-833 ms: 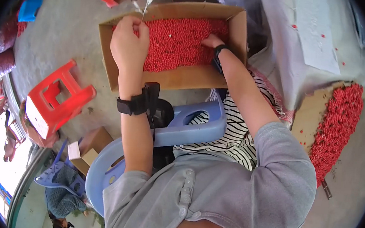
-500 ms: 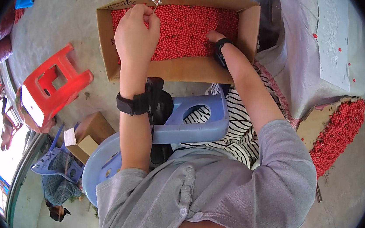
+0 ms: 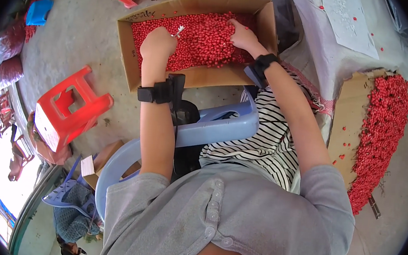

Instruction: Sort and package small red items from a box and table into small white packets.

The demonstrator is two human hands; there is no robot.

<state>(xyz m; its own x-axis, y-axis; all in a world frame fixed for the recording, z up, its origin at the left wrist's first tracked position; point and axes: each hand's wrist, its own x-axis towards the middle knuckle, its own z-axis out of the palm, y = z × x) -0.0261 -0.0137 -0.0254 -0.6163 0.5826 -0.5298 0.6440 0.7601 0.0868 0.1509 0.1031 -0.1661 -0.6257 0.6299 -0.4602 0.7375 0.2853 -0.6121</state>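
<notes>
A long cardboard box (image 3: pixel 194 79) full of small red berries (image 3: pixel 147 23) lies ahead of me. My left hand (image 3: pixel 157 45) is closed over the box's left part. From its fingers pokes a thin twig (image 3: pixel 180 29) with whitish leaf-like tips, most of it hidden by the hand. At the right side my right hand (image 3: pixel 245 37) has its fingertips closed at the edge of a raised, dense clump of red berries (image 3: pixel 210 39). Whether those berries hang on stems I cannot tell.
A second carton (image 3: pixel 350 117) heaped with red berry sprigs stands at right, beside a white-covered surface (image 3: pixel 316 35). Red plastic stools (image 3: pixel 70 109) stand at left and far ahead. A blue plastic chair (image 3: pixel 214 126) is against my legs. Another person (image 3: pixel 74 221) sits at lower left.
My left hand has lowered and the twig has dropped toward the berries. The right hand has come up out of the berries, with a clump raised beside it. My view has shifted slightly.
</notes>
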